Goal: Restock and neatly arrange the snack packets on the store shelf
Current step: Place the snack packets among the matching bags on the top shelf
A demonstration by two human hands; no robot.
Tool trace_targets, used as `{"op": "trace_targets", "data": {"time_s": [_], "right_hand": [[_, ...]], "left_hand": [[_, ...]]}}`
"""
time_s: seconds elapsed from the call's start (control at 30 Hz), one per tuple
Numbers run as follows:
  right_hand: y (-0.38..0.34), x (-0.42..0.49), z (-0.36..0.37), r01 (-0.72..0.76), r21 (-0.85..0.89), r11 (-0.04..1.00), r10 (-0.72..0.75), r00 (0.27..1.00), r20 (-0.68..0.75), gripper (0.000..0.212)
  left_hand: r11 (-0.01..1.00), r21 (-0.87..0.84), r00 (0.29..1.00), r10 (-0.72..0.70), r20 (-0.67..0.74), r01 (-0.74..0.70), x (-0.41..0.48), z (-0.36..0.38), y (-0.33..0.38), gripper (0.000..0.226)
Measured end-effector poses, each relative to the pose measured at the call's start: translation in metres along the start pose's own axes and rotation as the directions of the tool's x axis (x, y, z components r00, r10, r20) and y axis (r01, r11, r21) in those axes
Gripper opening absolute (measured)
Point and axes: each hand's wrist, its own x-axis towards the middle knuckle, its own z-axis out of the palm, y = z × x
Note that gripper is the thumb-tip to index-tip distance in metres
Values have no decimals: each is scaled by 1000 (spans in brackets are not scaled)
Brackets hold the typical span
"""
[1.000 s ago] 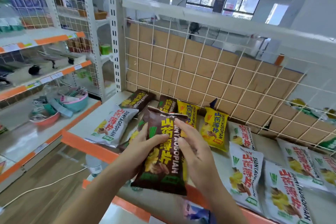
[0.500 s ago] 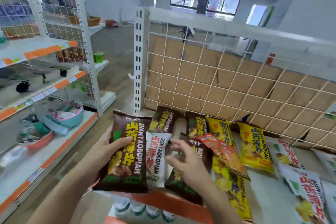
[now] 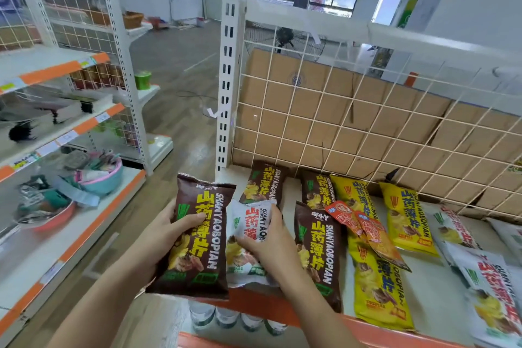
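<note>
Holding two snack packets at the shelf's left front corner.
Our left hand [image 3: 166, 237] curls its fingers round the glossy dark-brown foil snack packet [image 3: 197, 246], thumb across its face. Our right hand [image 3: 271, 246] pinches the crumpled white foil packet [image 3: 248, 234] touching it, above the white metal shelf with orange front edge [image 3: 271, 311]. Long yellow foil packets [image 3: 378, 291] lie flat further right.

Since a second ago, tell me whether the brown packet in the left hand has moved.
Yes. The brown packet in the left hand went left: formerly right of the white post, it now overhangs the left end of the shelf.
</note>
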Motion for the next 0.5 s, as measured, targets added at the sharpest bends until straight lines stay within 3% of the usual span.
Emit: {"op": "trace_targets", "data": {"time_s": [0.13, 0.3, 0.5], "right_hand": [[-2, -2, 3, 14, 8, 1000, -14, 999, -36, 83], [-2, -7, 4, 17, 6, 1000, -16, 998, -53, 85], [1, -15, -11, 85, 59, 995, -77, 989, -125, 83]], "left_hand": [[1000, -13, 1000, -4, 10, 4, 3, 0, -2, 64], [1000, 3, 1000, -3, 13, 3, 1, -3, -5, 66], [999, -33, 999, 16, -37, -17, 10, 0, -8, 18]]}}
